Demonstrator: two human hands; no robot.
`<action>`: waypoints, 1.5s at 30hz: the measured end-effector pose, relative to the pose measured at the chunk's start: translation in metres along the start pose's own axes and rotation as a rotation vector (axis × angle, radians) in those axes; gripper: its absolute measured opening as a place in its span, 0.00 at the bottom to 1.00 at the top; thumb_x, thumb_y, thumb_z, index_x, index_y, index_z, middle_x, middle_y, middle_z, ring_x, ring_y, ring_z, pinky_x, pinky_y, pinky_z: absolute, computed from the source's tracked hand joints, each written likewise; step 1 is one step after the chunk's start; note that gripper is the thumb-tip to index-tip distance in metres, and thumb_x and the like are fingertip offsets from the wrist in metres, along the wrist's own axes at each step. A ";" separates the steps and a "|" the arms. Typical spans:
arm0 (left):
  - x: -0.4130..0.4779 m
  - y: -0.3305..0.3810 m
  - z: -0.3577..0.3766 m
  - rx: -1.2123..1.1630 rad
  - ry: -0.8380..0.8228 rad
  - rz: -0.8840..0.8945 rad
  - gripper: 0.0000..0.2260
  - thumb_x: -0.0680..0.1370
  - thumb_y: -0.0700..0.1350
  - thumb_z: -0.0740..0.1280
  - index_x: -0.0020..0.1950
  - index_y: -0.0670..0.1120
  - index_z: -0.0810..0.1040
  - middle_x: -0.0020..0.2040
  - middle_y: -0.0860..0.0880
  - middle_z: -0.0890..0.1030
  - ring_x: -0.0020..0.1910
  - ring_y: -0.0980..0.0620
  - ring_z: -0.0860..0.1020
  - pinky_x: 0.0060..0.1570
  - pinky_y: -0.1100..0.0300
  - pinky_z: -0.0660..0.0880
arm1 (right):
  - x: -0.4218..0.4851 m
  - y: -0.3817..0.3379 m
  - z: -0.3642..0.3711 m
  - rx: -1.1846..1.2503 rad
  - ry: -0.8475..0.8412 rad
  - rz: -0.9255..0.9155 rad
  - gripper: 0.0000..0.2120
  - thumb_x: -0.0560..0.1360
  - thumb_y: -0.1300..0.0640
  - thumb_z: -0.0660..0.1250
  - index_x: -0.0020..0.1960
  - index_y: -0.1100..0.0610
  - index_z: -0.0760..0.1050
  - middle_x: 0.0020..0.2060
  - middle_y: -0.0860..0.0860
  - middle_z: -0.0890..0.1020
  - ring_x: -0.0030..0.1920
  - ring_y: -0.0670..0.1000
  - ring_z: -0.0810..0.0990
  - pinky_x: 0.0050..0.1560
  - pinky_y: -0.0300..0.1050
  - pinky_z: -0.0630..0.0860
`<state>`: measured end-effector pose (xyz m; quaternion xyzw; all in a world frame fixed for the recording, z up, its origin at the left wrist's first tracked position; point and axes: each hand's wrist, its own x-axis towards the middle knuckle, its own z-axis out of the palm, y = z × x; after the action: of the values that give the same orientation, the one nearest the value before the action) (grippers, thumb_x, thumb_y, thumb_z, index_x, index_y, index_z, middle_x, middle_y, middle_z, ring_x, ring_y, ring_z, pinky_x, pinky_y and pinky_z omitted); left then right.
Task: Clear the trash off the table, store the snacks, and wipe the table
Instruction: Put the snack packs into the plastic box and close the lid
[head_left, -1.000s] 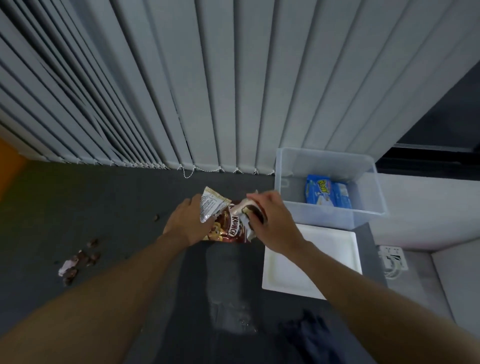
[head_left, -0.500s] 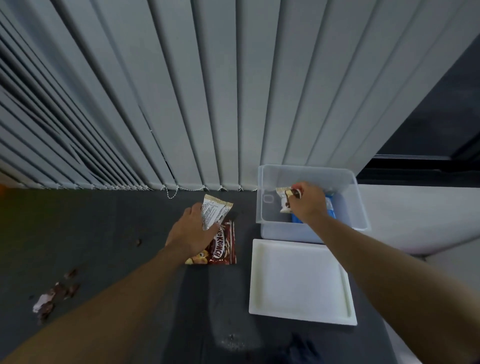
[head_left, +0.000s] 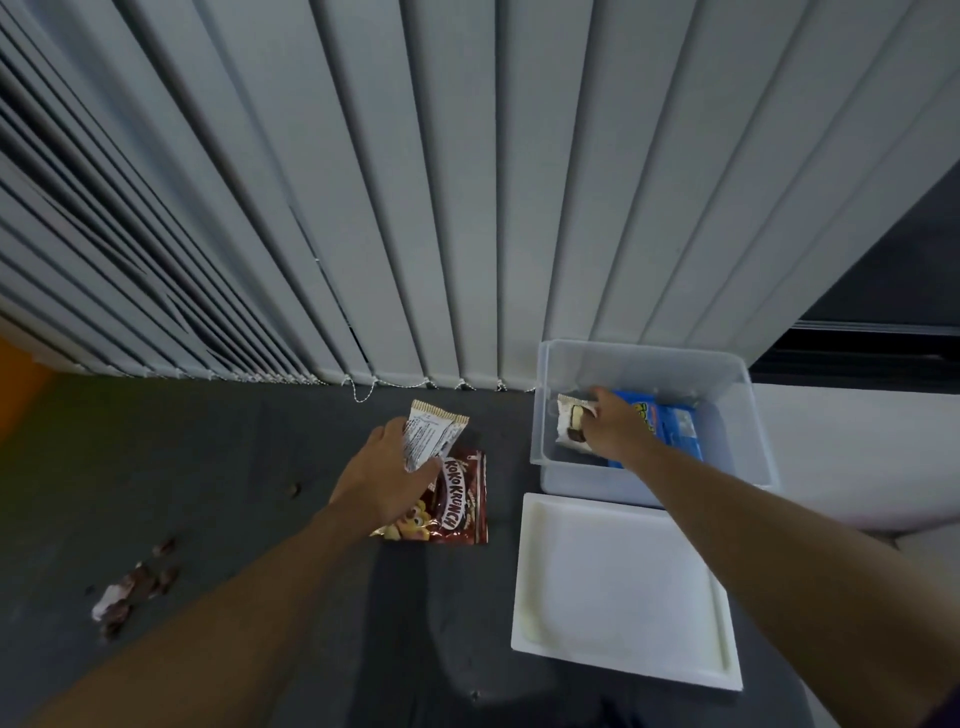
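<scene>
Since 0.5 s ago the right hand (head_left: 615, 432) has sunk deeper into the clear bin (head_left: 649, 354) on the dark table (head_left: 208, 467), curled round 1 white snack packet (head_left: 569, 422) beside a blue packet (head_left: 675, 431), while the left hand (head_left: 387, 475) pinches a printed packet (head_left: 431, 434) above the Koko Krunch bag (head_left: 462, 506).

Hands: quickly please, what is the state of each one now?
Left hand: holds a white packet over the cereal bag.
Right hand: holds a small snack inside the clear box.
</scene>
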<state>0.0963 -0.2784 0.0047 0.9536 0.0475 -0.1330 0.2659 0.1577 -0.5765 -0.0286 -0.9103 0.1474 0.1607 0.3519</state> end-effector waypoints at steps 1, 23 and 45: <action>0.002 0.003 0.000 0.002 0.002 0.008 0.30 0.78 0.58 0.67 0.75 0.48 0.64 0.69 0.47 0.72 0.66 0.46 0.74 0.64 0.48 0.71 | -0.002 0.001 -0.004 0.011 0.035 -0.001 0.24 0.80 0.60 0.61 0.75 0.54 0.64 0.65 0.56 0.76 0.63 0.58 0.75 0.55 0.47 0.71; 0.052 0.141 0.028 0.182 -0.050 0.514 0.33 0.78 0.61 0.66 0.78 0.49 0.62 0.71 0.46 0.74 0.63 0.46 0.76 0.60 0.50 0.77 | -0.034 0.113 -0.081 -0.225 0.379 0.039 0.41 0.78 0.50 0.65 0.79 0.44 0.38 0.80 0.50 0.52 0.73 0.60 0.67 0.63 0.59 0.75; 0.106 0.191 0.118 0.995 -0.648 0.514 0.39 0.80 0.62 0.60 0.82 0.49 0.42 0.83 0.49 0.49 0.78 0.44 0.60 0.71 0.44 0.67 | -0.032 0.112 -0.080 -0.261 0.430 0.046 0.45 0.76 0.49 0.69 0.79 0.45 0.40 0.79 0.50 0.55 0.69 0.58 0.71 0.59 0.54 0.76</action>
<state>0.2016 -0.5005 -0.0270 0.8552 -0.3326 -0.3524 -0.1837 0.1011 -0.7057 -0.0265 -0.9577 0.2174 -0.0109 0.1882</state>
